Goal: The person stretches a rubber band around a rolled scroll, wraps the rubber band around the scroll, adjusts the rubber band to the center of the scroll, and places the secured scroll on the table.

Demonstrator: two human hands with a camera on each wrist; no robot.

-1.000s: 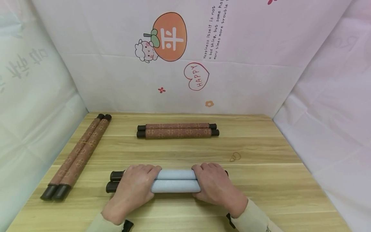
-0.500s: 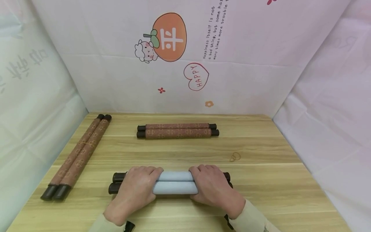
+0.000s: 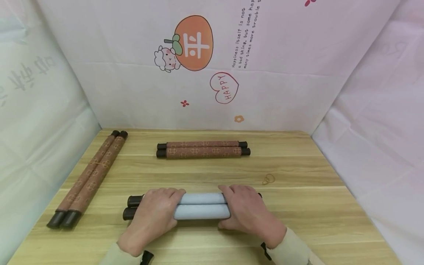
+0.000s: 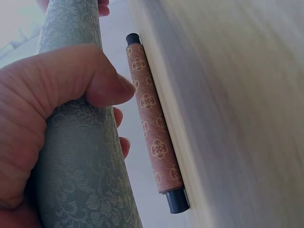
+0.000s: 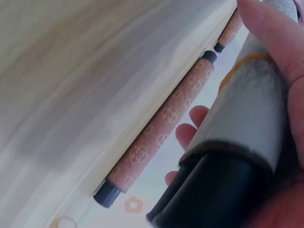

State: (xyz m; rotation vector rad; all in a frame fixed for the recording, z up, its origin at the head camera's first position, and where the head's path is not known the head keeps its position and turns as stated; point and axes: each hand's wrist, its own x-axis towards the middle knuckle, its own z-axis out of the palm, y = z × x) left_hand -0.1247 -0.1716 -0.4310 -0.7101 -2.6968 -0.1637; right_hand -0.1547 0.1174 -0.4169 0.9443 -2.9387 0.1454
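A pale blue hanging scroll (image 3: 202,211), rolled up from both ends into two parallel rolls with black knobs, lies crosswise between the hands near the front of the table. My left hand (image 3: 155,213) grips its left part, thumb on the near side and fingers over the far side. On the right part, my right hand (image 3: 246,211) holds it the same way. The left wrist view shows the thumb bent over the patterned silver-grey cloth (image 4: 80,161). In the right wrist view a yellow rubber band (image 5: 242,61) circles the scroll close to the right thumb.
A brown flower-patterned scroll (image 3: 203,151) lies crosswise at the back. Another brown scroll (image 3: 89,176), longer and tied with a band, slants along the left edge. Loose rubber bands (image 3: 269,179) lie on the wooden table (image 3: 314,206) to the right. White printed cloth (image 3: 281,99) walls three sides.
The blue scroll dips slightly toward me and right, then comes back up and left. My right hand has slid a little outward along it, baring more of the blue cloth.
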